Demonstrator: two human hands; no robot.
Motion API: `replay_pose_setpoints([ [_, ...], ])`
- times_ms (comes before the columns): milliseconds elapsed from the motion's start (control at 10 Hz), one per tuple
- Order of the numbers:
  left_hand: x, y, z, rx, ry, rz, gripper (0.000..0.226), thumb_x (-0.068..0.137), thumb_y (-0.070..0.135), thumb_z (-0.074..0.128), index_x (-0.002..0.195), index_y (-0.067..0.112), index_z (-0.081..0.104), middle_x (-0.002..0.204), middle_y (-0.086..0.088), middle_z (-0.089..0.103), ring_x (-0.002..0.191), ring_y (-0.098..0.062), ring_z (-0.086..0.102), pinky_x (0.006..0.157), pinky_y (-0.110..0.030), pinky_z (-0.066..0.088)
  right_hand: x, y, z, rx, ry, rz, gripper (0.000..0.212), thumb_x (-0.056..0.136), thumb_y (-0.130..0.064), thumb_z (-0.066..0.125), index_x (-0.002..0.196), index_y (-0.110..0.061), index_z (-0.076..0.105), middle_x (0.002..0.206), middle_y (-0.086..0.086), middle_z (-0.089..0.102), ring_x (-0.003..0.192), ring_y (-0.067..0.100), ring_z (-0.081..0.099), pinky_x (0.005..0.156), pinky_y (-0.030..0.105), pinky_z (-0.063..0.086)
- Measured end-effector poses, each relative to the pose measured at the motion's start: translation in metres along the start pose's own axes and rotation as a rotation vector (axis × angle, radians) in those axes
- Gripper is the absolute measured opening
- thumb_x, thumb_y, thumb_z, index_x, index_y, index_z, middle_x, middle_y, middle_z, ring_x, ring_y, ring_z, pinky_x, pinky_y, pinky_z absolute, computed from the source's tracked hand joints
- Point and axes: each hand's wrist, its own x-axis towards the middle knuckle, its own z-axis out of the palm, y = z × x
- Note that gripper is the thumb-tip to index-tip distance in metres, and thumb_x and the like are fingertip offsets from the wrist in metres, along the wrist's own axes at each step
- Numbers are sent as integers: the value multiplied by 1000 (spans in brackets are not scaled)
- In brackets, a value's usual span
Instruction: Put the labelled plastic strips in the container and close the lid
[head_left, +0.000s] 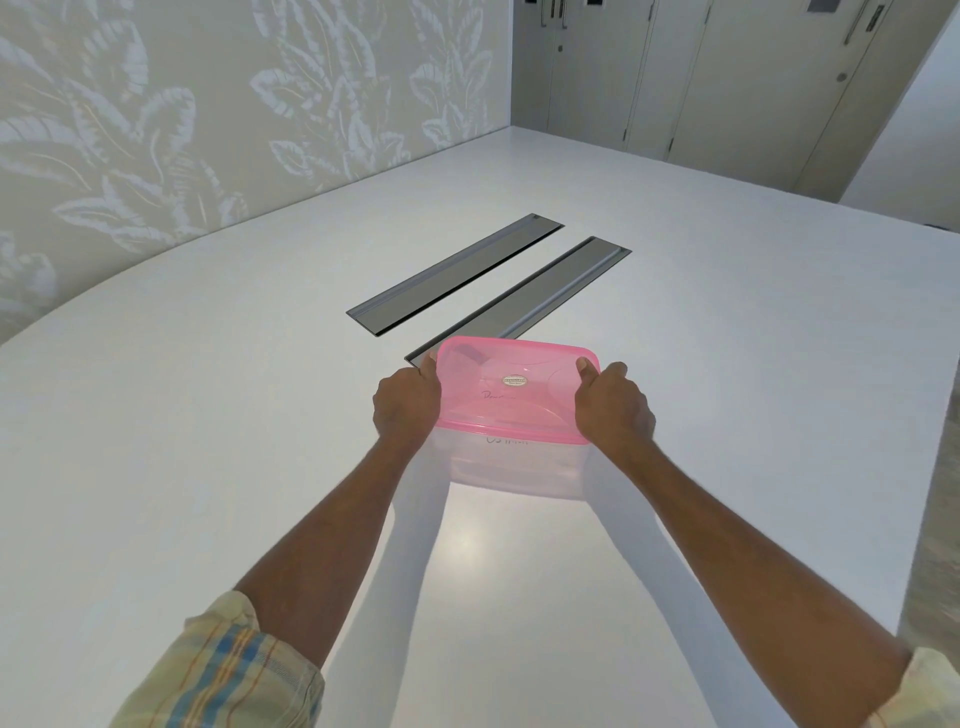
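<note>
White laminate, broad glossy table, bare but for two long grey metal cable hatches set flush in the middle. Near end of the right-hand hatch: clear rectangular plastic container, handwriting faint through its wall, strips inside not clearly made out. Translucent pink plastic lid sits on top, small oval sticker at centre. Left hand and right hand clasp the short ends, thumbs on the lid rim, fingers curled down the sides. Likely light, thin-walled, flexy, a bit slick; best pressed at rim and corners, not the middle.
</note>
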Motion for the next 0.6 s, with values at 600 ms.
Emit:
replay_pose_setpoints([
  [600, -15, 14, -8, 26, 105, -28, 52, 107, 48, 36, 111, 9, 69, 110, -16, 72, 93, -38, 61, 79, -41, 47, -9, -16, -11, -249, 85, -138, 52, 109, -57, 30, 120, -11, 50, 109, 11, 72, 99, 38, 72, 69, 38, 38],
])
